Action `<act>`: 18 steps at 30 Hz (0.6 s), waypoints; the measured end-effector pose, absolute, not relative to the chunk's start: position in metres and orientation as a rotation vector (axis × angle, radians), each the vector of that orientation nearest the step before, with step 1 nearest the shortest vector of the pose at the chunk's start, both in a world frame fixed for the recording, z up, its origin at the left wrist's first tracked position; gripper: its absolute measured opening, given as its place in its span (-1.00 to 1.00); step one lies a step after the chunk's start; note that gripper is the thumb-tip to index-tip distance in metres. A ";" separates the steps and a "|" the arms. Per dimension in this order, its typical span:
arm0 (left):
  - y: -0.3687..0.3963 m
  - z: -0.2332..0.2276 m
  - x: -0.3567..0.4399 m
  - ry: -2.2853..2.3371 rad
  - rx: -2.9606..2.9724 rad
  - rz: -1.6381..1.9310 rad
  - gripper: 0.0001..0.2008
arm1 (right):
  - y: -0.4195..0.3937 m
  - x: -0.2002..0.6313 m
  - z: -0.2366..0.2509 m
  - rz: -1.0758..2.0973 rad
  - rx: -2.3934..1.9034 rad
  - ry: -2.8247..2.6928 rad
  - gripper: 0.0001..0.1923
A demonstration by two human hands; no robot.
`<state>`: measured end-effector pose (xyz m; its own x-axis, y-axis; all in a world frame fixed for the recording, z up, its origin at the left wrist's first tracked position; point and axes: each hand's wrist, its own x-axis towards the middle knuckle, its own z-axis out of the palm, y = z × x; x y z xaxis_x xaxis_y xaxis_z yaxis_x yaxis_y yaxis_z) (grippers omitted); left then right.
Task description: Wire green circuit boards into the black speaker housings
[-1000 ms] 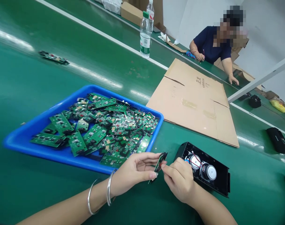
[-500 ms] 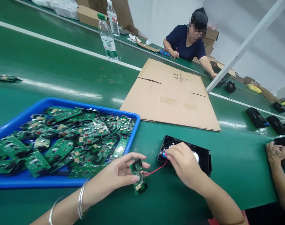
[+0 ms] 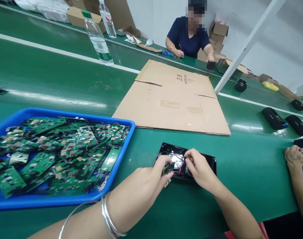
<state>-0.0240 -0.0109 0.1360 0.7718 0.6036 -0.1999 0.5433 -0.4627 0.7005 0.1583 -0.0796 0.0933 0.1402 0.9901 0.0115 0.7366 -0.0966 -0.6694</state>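
Only illegible handwriting on cardboard sheet (image 3: 171,99).

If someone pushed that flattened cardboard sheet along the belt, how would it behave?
The flattened cardboard sheet would probably slide easily: it lies flat on the smooth, shiny green belt. It looks light and thin. Lifted by one edge, it would likely bend at its creases.

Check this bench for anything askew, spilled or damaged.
Nothing looks damaged or spilled. The boards lie in a loose jumble, all inside the blue tray. Both hands work at the open black housing.
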 end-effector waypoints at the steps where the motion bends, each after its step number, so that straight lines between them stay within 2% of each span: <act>1: -0.010 0.136 -0.022 0.892 2.187 0.112 -0.69 | -0.080 0.158 0.093 0.633 -1.904 -1.672 -0.91; 9: -0.007 0.112 -0.007 0.864 1.833 0.274 -0.76 | -0.083 0.146 0.083 0.320 -2.021 -1.839 -0.89; 18: -0.012 0.098 -0.004 0.885 1.959 0.308 -0.84 | -0.085 0.139 0.089 0.269 -1.887 -1.921 -0.88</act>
